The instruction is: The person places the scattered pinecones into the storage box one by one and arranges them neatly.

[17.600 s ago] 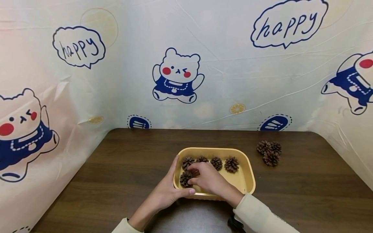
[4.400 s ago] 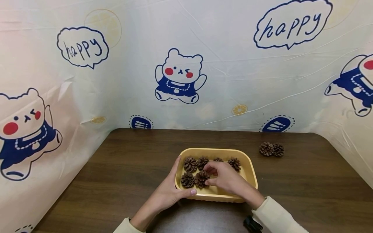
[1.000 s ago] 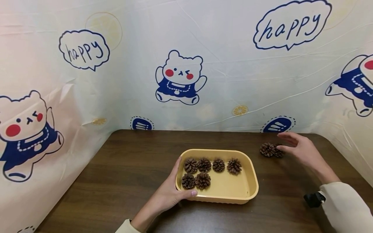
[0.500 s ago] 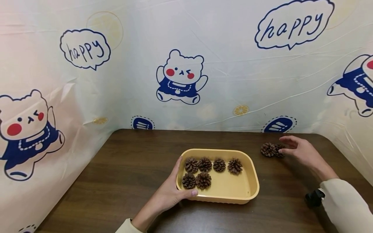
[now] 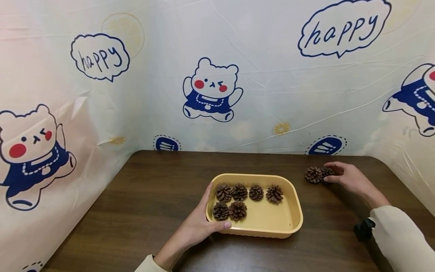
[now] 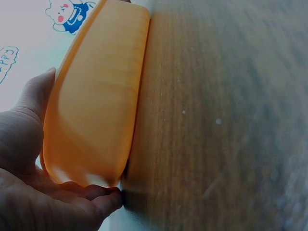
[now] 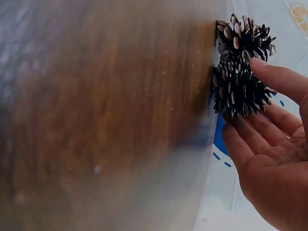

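Note:
My left hand (image 5: 198, 226) grips the left end of a yellow plastic tray (image 5: 276, 232), its thumb over the near rim; the left wrist view has the fingers against the tray's outer wall (image 6: 96, 96). Inside lie several brown pine cones, four along the far side and a pair at the near left, one of them this pine cone (image 5: 237, 210). At the back right, my right hand (image 5: 353, 179) pinches a pine cone (image 7: 240, 89) between thumb and fingers, at table level. Another pine cone (image 5: 313, 175) sits right against it on the left.
The brown wooden table (image 5: 153, 196) is backed by a pale curtain (image 5: 261, 75) printed with bears and the word happy. A black band (image 5: 364, 229) is on the right wrist by the cream sleeve (image 5: 401, 234).
Over the last second the right hand's thumb and fingers have closed in on the right-hand loose pine cone. Earlier, three cones lay there and the tray held fewer. The left hand stays put.

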A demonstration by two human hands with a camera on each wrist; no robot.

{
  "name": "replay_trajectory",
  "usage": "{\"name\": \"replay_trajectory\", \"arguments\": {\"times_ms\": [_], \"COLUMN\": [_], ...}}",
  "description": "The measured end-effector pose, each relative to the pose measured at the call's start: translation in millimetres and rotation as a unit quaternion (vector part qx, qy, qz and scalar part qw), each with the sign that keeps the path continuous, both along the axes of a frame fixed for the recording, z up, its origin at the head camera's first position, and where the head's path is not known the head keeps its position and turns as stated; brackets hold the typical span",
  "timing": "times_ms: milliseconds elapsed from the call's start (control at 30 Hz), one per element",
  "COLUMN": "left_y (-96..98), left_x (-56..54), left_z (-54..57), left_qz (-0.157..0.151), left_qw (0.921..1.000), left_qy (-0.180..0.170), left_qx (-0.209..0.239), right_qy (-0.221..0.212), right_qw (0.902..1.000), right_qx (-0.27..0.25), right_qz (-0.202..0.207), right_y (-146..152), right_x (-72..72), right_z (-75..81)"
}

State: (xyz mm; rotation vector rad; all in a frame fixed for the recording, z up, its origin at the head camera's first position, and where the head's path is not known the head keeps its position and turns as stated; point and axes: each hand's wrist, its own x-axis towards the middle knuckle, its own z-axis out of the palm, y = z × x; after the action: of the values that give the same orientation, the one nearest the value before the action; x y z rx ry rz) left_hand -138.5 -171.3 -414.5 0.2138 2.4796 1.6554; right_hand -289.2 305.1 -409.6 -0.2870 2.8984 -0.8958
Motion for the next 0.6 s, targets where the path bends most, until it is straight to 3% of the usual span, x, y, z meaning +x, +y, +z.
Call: {"name": "replay_trajectory", "arguments": {"times_ms": [367,600], "left_y": [0.4,1.2], "left_x": [1.0,-0.3], "left_z": [1.0,-0.3], "left_qz": [0.0,-0.003], "left_qw": [1.0,0.9996], "left_qy": [0.004,-0.004], "left_qx": [-0.008,0.026], "right_qy": [0.015,0.025], "right_qw": [0.9998,0.999], "right_qx": [0.014,0.033], "right_qz": [-0.008,-0.014], "right_y": [1.5,1.6], "right_x": [0.7,1.6], "right_z": [-1.8,0.0]}}
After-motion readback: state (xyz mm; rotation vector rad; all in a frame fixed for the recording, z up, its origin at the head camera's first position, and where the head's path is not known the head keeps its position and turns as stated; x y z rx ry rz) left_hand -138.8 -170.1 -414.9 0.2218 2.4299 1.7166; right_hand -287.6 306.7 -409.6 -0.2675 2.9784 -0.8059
